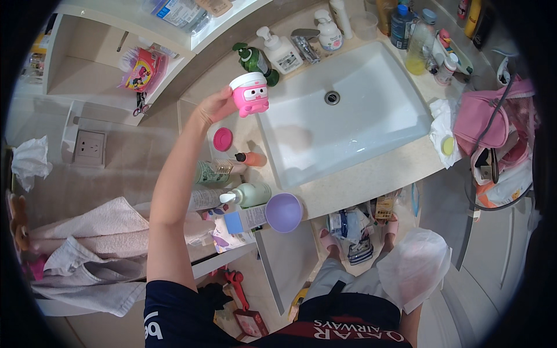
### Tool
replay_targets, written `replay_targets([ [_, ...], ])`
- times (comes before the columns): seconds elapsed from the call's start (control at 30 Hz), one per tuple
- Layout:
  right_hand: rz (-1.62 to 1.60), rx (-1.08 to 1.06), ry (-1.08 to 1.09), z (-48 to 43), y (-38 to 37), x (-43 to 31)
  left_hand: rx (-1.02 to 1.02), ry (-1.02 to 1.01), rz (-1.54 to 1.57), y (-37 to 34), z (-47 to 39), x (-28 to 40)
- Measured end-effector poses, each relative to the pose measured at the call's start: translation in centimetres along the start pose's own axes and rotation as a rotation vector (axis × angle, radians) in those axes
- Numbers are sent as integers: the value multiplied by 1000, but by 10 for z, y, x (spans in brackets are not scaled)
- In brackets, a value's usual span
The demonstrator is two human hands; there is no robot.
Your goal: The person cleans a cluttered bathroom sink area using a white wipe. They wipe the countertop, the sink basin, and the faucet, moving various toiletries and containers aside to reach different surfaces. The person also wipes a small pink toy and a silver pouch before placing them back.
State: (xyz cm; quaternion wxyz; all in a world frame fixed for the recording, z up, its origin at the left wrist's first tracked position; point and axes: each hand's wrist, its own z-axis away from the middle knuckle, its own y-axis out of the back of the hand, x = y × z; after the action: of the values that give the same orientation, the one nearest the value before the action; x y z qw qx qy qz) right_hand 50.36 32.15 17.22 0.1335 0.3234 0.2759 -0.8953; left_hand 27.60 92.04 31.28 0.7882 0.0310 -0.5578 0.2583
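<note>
My left hand (216,104) holds a pink cartoon-faced container (251,98) with a white rim or lid, at the left edge of the white washbasin (348,108). On the counter just below that hand lies a round dark-pink lid (223,139). A small orange bottle with a black cap (251,158) is a little further down. My right hand (413,278) is low at the right by my thigh, covered by a thin white translucent bag or sheet (417,261); its fingers cannot be made out.
Pump bottles (283,54) and the metal tap (306,45) line the basin's back. A purple bowl (284,212) and a light green pump bottle (252,194) stand at the counter's front left. Pink bags (483,117) hang at the right. Below, cabinet doors (289,261) stand open around packed items (350,226).
</note>
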Motion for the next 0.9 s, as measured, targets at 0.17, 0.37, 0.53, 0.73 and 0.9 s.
replay_targets([
  [0.17, -8, 3, 9, 5, 7, -1, 13, 50, -165, -4, -2, 2],
  [0.37, -16, 14, 12, 8, 16, 0, 243, 701, -1413, 50, 18, -9],
  [0.53, -22, 33, 18, 10, 20, 2, 411, 771, -1891, 106, 62, -61],
  [0.73, -16, 55, 5, 10, 20, 4, 389, 1029, -1537, 140, 66, -86],
  [0.9, -14, 64, 1, 8, 17, 2, 402, 781, -1780, 135, 26, -57],
])
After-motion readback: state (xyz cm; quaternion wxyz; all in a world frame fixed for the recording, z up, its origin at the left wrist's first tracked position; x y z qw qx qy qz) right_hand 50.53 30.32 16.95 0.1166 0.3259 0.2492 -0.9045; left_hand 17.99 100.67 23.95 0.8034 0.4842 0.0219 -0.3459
